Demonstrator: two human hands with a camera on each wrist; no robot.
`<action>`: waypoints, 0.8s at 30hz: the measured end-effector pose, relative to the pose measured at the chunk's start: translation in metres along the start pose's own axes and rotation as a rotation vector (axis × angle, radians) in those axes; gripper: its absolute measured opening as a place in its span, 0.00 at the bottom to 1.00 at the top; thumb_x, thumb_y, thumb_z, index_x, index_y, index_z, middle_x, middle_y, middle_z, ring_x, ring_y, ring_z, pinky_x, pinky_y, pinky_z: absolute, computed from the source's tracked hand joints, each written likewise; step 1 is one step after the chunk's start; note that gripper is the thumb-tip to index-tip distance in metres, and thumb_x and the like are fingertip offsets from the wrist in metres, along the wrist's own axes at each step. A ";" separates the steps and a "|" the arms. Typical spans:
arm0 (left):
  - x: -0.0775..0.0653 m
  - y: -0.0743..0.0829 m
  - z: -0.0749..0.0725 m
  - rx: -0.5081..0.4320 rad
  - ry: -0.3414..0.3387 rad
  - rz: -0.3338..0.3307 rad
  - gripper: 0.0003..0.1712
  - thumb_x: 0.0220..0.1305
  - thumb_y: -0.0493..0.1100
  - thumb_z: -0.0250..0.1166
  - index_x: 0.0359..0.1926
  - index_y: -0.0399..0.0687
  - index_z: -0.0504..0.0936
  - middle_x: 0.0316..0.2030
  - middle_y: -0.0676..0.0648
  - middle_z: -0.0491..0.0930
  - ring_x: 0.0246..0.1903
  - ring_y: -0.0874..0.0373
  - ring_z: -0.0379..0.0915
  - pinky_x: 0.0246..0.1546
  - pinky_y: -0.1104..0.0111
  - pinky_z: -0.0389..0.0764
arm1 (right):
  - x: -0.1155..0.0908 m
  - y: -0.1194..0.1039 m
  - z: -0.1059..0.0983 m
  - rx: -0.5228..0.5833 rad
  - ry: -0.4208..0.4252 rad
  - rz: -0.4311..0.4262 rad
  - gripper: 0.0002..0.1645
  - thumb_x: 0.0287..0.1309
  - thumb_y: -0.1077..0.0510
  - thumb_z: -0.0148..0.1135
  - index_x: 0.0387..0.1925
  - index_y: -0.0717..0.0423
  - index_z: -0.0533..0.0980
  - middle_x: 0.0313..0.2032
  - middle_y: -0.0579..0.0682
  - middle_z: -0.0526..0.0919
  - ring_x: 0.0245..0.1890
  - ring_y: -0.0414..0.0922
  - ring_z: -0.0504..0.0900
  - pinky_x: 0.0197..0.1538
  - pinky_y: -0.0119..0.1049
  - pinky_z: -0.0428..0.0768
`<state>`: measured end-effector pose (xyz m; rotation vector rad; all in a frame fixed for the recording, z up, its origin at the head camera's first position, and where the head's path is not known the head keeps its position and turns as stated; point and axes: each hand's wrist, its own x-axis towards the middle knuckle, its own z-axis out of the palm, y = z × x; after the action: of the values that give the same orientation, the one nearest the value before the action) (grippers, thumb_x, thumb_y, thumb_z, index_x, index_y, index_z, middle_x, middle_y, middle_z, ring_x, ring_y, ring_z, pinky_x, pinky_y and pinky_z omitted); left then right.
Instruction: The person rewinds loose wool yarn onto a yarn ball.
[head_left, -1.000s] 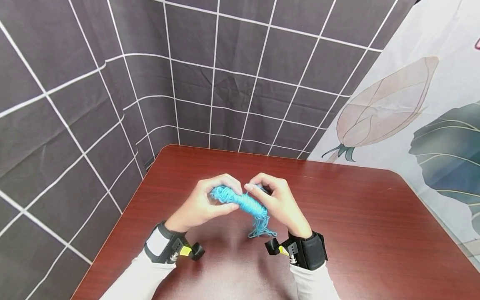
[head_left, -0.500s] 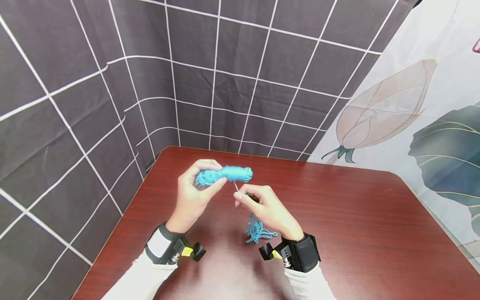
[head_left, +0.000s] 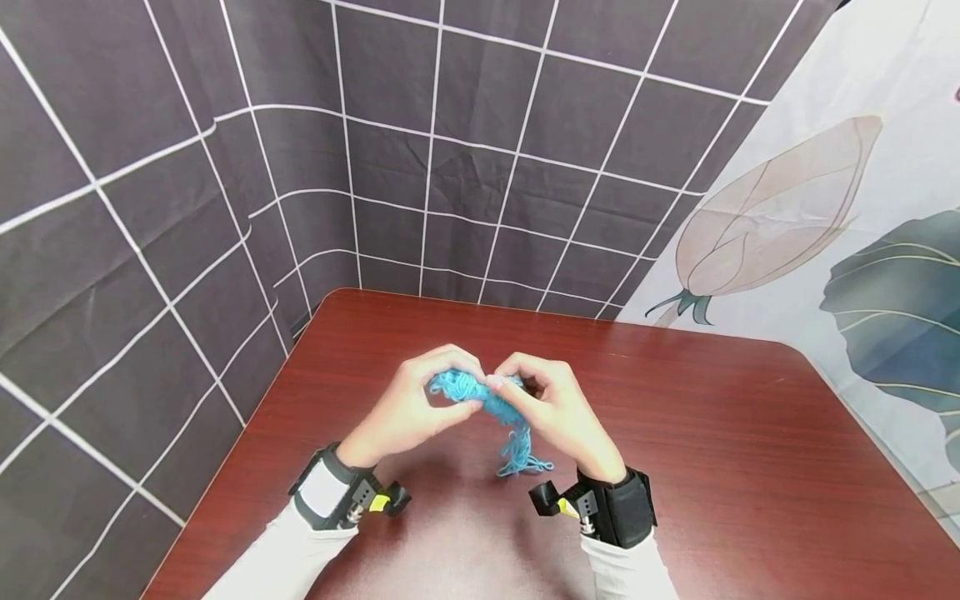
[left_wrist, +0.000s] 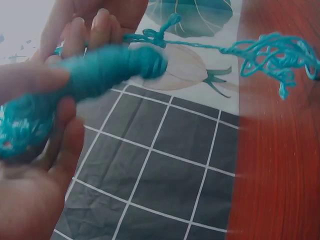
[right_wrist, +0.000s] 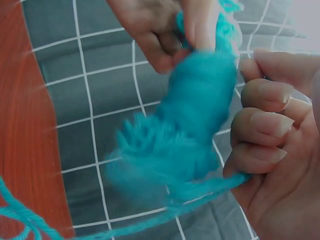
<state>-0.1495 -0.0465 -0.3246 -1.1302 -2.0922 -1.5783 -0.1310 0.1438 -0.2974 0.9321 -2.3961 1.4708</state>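
Observation:
My left hand (head_left: 405,412) grips one end of a bright blue skein of yarn (head_left: 462,386), thumb on the near side and fingers over the far side. Tight wraps bind the skein's middle (left_wrist: 100,72), and looped ends bulge out at both tips. Close against it, my right hand (head_left: 558,408) has its fingers curled round a strand of the same yarn (right_wrist: 220,186), which runs out below the little finger. That strand leads to a loose tangle of yarn (head_left: 517,454) hanging down to the table under the right hand. The skein is motion-blurred in both wrist views.
A reddish-brown wooden table (head_left: 712,433) lies under both hands. Behind and left of it hangs a dark grey cloth with a white grid (head_left: 480,167). At the right is a white cloth with a flower and leaf print (head_left: 757,217).
Half a second ago the skein was raised level at the left, with the right hand below it. Now the hands are together again, and the skein slants down to the right.

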 end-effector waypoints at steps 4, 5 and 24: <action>0.000 0.003 -0.002 -0.122 -0.088 0.011 0.14 0.46 0.29 0.69 0.36 0.39 0.78 0.34 0.45 0.78 0.34 0.58 0.73 0.33 0.65 0.79 | -0.001 0.003 -0.005 0.028 0.024 0.014 0.03 0.57 0.67 0.58 0.28 0.61 0.77 0.18 0.55 0.73 0.16 0.44 0.68 0.20 0.29 0.68; 0.000 0.003 -0.003 -0.161 -0.099 0.016 0.14 0.46 0.28 0.69 0.36 0.38 0.77 0.34 0.44 0.78 0.34 0.57 0.73 0.32 0.66 0.80 | -0.001 0.004 -0.006 0.038 0.024 0.018 0.03 0.57 0.67 0.58 0.28 0.61 0.77 0.18 0.55 0.72 0.16 0.45 0.68 0.20 0.30 0.68; 0.001 0.000 -0.003 -0.173 0.365 -0.031 0.15 0.42 0.24 0.69 0.34 0.31 0.75 0.37 0.36 0.77 0.38 0.50 0.72 0.36 0.75 0.79 | 0.000 0.024 0.010 0.062 -0.111 0.013 0.09 0.62 0.63 0.53 0.27 0.57 0.77 0.14 0.46 0.63 0.14 0.39 0.61 0.20 0.30 0.65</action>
<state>-0.1507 -0.0491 -0.3225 -0.7867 -1.7715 -1.8478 -0.1437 0.1429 -0.3200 1.0400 -2.4500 1.5453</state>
